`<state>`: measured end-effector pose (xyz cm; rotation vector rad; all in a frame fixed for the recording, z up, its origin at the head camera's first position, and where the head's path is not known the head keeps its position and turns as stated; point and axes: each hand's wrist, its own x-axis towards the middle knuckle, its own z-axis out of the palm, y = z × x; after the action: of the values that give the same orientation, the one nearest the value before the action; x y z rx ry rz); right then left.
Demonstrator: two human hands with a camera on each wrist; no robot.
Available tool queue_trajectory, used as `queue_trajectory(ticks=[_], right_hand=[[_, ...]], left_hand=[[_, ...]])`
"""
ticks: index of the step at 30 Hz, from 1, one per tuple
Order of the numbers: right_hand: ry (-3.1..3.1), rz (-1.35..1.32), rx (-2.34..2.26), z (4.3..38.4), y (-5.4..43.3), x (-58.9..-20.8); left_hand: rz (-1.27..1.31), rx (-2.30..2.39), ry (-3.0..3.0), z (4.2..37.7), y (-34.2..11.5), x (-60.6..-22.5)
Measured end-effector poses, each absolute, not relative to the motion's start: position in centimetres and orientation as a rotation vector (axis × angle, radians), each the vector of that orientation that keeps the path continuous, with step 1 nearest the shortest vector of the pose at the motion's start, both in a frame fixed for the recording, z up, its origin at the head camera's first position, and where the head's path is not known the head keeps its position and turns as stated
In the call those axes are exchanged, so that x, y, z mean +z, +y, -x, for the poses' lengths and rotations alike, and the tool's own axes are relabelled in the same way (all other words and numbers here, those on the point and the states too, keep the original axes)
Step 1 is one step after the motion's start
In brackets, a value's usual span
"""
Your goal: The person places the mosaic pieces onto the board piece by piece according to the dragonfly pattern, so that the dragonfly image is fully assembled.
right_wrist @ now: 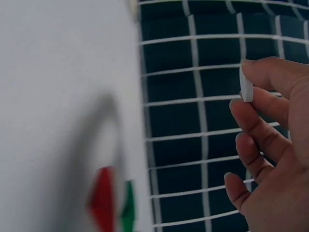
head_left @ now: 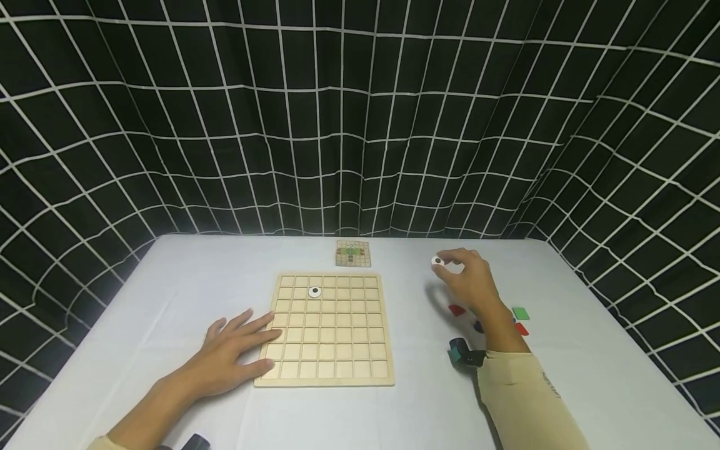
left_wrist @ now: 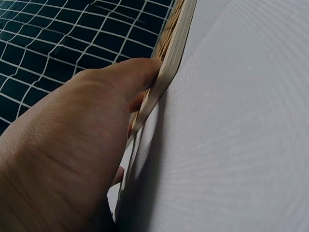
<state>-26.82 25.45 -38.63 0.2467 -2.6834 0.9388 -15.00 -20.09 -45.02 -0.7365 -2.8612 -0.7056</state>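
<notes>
A wooden grid board (head_left: 337,337) lies flat on the white table. One round white piece with a black dot (head_left: 315,292) sits on it in the top row, left of the middle. My left hand (head_left: 233,350) rests across the board's left edge with fingers spread, and in the left wrist view its thumb (left_wrist: 140,72) touches the board's rim (left_wrist: 169,67). Above the table, right of the board, my right hand (head_left: 469,278) pinches a second round white piece with a black dot (head_left: 437,261). The right wrist view shows that disc (right_wrist: 246,84) edge-on between thumb and finger.
Beyond the board lies a small card (head_left: 353,253) with a picture on a grid. Red pieces (head_left: 457,310), a green square (head_left: 520,313) and a dark piece (head_left: 479,327) lie under and beside the right forearm. A black curtain with white grid lines (head_left: 349,125) borders the table.
</notes>
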Motion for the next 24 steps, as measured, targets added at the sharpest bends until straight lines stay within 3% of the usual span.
queue_trajectory(ticks=[7, 24], right_hand=[[-2.559, -0.298, 0.962, 25.0, 24.2, -35.2], [-2.2, -0.768, 1.079, 20.9, 18.2, -30.1]], left_hand=[[0.736, -0.71, -2.865, 15.0, -20.0, -44.9], [0.723, -0.736, -2.862, 14.9, -20.0, -45.0]])
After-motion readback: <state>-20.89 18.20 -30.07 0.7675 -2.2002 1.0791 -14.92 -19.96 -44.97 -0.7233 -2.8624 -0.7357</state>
